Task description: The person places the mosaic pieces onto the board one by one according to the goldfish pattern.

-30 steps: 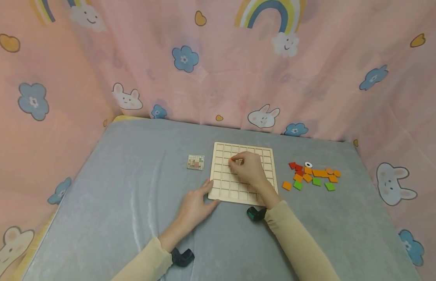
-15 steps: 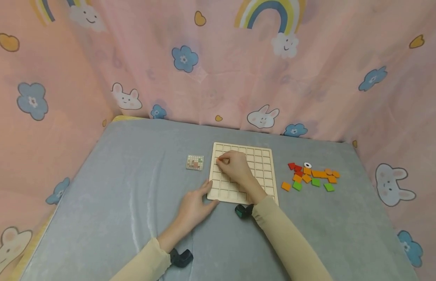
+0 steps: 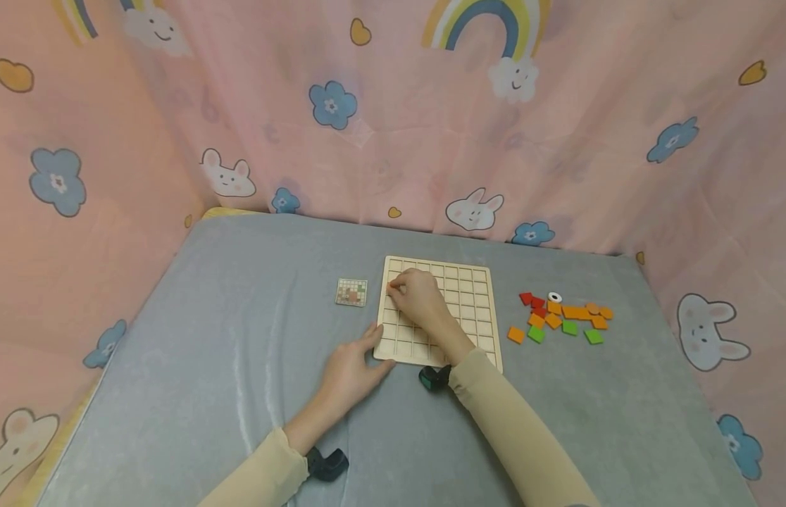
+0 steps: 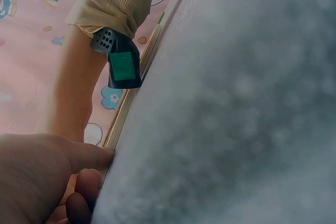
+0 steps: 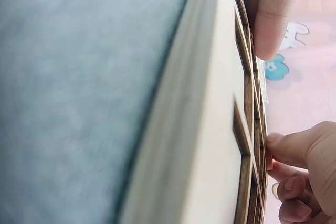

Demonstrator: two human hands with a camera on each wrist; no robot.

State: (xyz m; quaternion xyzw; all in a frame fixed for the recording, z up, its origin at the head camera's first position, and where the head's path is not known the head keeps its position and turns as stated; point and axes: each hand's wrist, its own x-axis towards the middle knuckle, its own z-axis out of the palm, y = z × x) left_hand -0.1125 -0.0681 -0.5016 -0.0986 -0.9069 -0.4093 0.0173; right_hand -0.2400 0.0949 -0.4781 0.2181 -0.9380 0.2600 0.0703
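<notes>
A square wooden grid board (image 3: 465,313) lies on the cloth in front of the person. The right hand (image 3: 420,297) is over its left part, thumb and forefinger pinching a small orange tile (image 3: 390,286) at the leftmost column. Little of that tile shows; in the right wrist view its orange edge (image 5: 270,163) peeks out under the fingertips, against the board. The left hand (image 3: 350,366) rests at the board's near left corner, thumb (image 4: 97,156) on the front edge and fairly straight fingers along the left edge.
Loose orange tiles (image 3: 577,313), red tiles (image 3: 537,303), green tiles (image 3: 570,327) and a white ring piece (image 3: 554,297) lie right of the board. A small pattern card (image 3: 351,292) sits to its left. A pink printed curtain (image 3: 393,141) hangs behind the blue-grey cloth (image 3: 241,296).
The right hand has moved left across the board with the orange tile, from the middle columns to the leftmost one. The left hand has stayed at the corner.
</notes>
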